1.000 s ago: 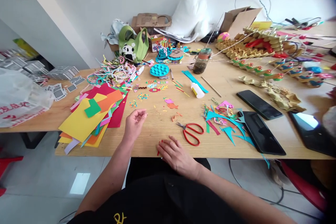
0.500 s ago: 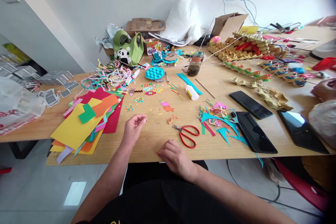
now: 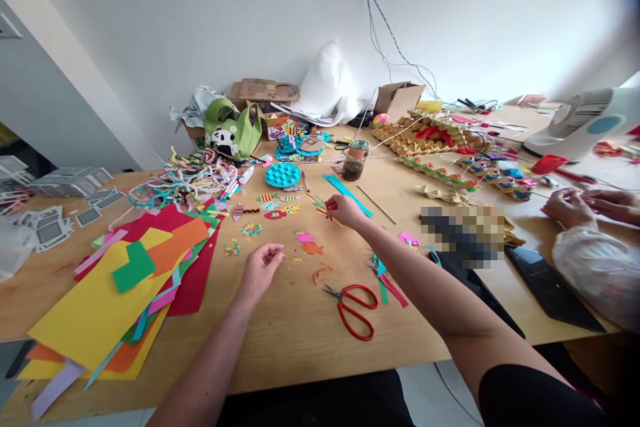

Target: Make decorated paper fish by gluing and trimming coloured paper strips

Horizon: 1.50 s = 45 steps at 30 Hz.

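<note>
Over the thin coloured strips (image 3: pixel 315 201), my right hand (image 3: pixel 346 211) reaches forward with its fingertips pinched. A red strip (image 3: pixel 329 215) shows at those fingertips. My left hand (image 3: pixel 261 272) hovers near the table's middle with thumb and forefinger together; anything between them is too small to see. Just beyond it lie a pink paper fish (image 3: pixel 305 237) and an orange paper fish (image 3: pixel 312 249). Farther back are several patterned paper fish (image 3: pixel 275 215) and small confetti dots (image 3: pixel 252 229). Red-handled scissors (image 3: pixel 356 307) rest with parted handles, nearer me. A blue paper strip (image 3: pixel 349 193) lies behind my right hand.
Coloured paper sheets (image 3: pixel 95 300) are piled at left, with pipe cleaners (image 3: pixel 185 180) behind. A blue dish (image 3: pixel 283 175), a jar (image 3: pixel 355 161) and a wooden stick (image 3: pixel 377 205) stand or lie farther back. Another person's hands (image 3: pixel 590 207) work at right, near dark tablets (image 3: pixel 550 290).
My right hand has moved from the front edge forward to the thin strips, with fingers now pinched there. The white glue bottle is no longer visible. My view has shifted; my left hand stays pinched.
</note>
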Available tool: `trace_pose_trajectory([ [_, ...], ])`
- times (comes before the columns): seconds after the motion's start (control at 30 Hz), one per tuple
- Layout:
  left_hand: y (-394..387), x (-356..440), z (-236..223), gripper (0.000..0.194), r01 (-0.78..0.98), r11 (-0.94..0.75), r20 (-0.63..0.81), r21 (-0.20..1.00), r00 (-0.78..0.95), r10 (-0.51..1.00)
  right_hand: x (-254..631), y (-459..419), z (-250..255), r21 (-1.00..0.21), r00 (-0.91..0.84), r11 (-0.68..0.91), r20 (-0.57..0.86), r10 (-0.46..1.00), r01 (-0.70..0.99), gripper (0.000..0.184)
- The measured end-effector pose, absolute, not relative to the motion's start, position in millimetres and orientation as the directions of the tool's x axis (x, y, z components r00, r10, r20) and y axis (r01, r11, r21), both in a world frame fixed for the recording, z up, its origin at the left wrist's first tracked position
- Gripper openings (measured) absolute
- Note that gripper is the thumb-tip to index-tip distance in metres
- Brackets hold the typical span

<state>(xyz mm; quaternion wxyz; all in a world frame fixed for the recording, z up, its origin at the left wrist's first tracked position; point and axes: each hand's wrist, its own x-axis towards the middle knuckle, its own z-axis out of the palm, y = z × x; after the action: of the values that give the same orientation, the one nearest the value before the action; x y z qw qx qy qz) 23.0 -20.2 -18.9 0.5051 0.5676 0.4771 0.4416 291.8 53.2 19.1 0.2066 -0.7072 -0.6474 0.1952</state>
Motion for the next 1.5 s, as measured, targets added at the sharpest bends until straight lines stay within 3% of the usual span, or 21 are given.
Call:
trace_pose_trajectory([
  [0.17,-6,23,-32,0.026,0.059,-0.053,0.048,0.997,0.068,0.997,285,73,10,-0.409,0.060,-0.068,-0.033,0.998,0.910,0.011],
  [0.37,-5,19,-42,0.029,0.024,-0.054,0.054,0.998,0.004,0.999,288,77,13,-0.316,0.011,0.000,0.034,0.999,0.949,0.020],
  [0.53,-4,15,-42,0.033,0.037,-0.054,0.054,0.998,-0.006,0.999,287,50,18,-0.386,-0.057,0.052,-0.002,0.998,0.921,0.018],
  [0.6,-4,15,-42,0.032,0.046,-0.047,0.047,0.998,0.006,0.999,284,27,17,-0.512,-0.190,0.105,-0.116,0.975,0.852,0.013],
  [0.67,-5,16,-42,0.031,0.060,-0.043,0.042,0.997,0.019,0.999,279,2,14,-0.562,-0.315,0.173,-0.166,0.935,0.809,0.009],
  [0.77,-8,20,-40,0.029,0.076,-0.040,0.037,0.996,0.041,0.998,271,-29,10,-0.525,-0.413,0.258,-0.201,0.888,0.811,0.012],
  [1.03,-10,22,-35,0.029,0.096,-0.050,0.047,0.994,0.037,0.998,247,-50,3,-0.404,-0.515,0.449,-0.065,0.855,0.797,0.011],
  [1.17,-10,21,-35,0.029,0.091,-0.045,0.041,0.995,0.040,0.998,239,-48,0,-0.329,-0.521,0.474,-0.070,0.850,0.817,0.011],
  [1.27,-11,21,-35,0.028,0.101,-0.042,0.038,0.994,0.044,0.998,244,-47,1,-0.340,-0.495,0.453,-0.045,0.868,0.825,0.012],
  [1.5,-12,21,-37,0.027,0.089,-0.036,0.029,0.995,0.076,0.997,282,-34,0,-0.333,-0.214,0.210,0.026,0.976,0.919,0.014],
])
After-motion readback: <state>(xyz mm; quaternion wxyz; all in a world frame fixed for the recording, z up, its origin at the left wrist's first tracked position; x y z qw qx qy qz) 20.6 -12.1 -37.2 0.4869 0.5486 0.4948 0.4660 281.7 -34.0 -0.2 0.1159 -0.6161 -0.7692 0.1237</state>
